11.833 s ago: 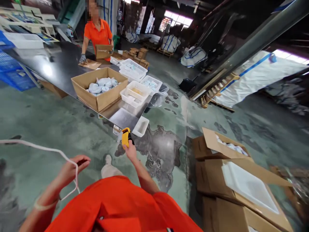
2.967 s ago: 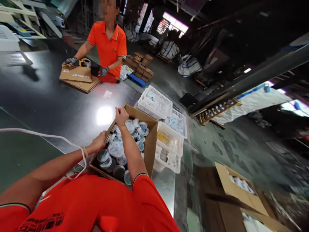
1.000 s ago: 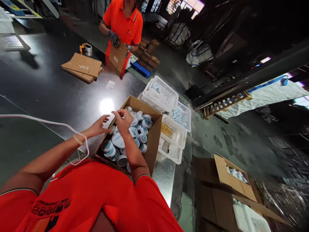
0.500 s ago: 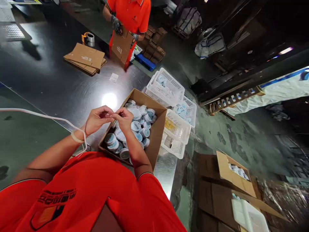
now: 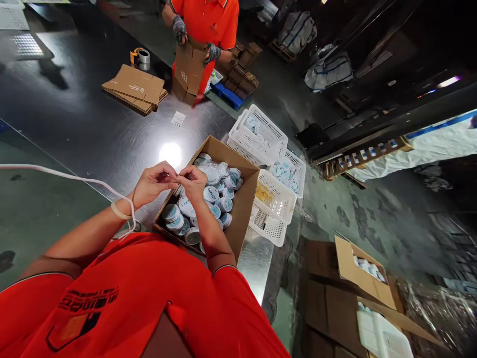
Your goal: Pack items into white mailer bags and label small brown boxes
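Over the left edge of an open cardboard box (image 5: 238, 233), my left hand (image 5: 153, 185) and my right hand (image 5: 192, 183) meet at the fingertips. Both are closed in a pinch. Whatever lies between the fingers is too small to make out. Inside the box are several round white-and-blue jars (image 5: 210, 194) with printed lids, some lying tilted. A clear plastic wrap (image 5: 213, 172) rests on top of the jars near my right hand. My right forearm hides part of the box's contents.
White perforated baskets (image 5: 266, 132) stand right of the box, one holding yellow bits (image 5: 264, 194). Flat cardboard (image 5: 136, 87) and a tape roll (image 5: 143, 55) lie farther back. A gloved co-worker (image 5: 208, 25) handles a carton (image 5: 188, 69) across the table. A white cable (image 5: 67, 171) crosses my left wrist.
My hands stay pinched together over the box edge with only slight finger movement. The co-worker's carton has been opened out from a flatter shape. The view has shifted slightly.
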Demonstrator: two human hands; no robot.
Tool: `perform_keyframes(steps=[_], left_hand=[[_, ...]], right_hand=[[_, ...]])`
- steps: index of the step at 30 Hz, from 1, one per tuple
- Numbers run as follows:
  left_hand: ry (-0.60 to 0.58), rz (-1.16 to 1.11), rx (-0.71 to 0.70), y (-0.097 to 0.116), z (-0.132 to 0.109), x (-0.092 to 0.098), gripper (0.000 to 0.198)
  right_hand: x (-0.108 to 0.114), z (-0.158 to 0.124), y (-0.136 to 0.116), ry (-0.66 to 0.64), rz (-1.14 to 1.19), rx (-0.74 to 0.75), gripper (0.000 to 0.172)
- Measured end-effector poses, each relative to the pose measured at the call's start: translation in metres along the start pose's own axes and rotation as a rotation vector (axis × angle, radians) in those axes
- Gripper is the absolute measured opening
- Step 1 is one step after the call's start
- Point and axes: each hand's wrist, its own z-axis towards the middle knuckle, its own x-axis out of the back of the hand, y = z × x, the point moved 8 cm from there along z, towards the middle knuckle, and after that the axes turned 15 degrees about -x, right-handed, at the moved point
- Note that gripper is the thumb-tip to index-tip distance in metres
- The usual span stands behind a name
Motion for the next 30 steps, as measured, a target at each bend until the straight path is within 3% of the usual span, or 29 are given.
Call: perform_keyframes(steps=[6,14,21,30], left_hand=[[-0.025,0.018,0.009,0.000,0.001,-0.002,0.046],[-0.014,-0.013,0.108,-0.008,-0.004,-0.002,0.048],[-0.003,-0.001,0.165,-0.017,-0.009,0.001,0.049],[-0.046,0.018,0.171,-0.023,-0.010,0.004,0.052]], right_hand=[[0.001,-0.001,-0.002,0.006,0.020,0.005,0.051],[-0.016,0.004,0.008,-0.184,0.149,-0.225,0.057],[-0.020,0.007,0.017,-0.220,0.149,-0.328,0.055],[-0.018,0.007,0.015,-0.193,0.072,-0.275,0.058]])
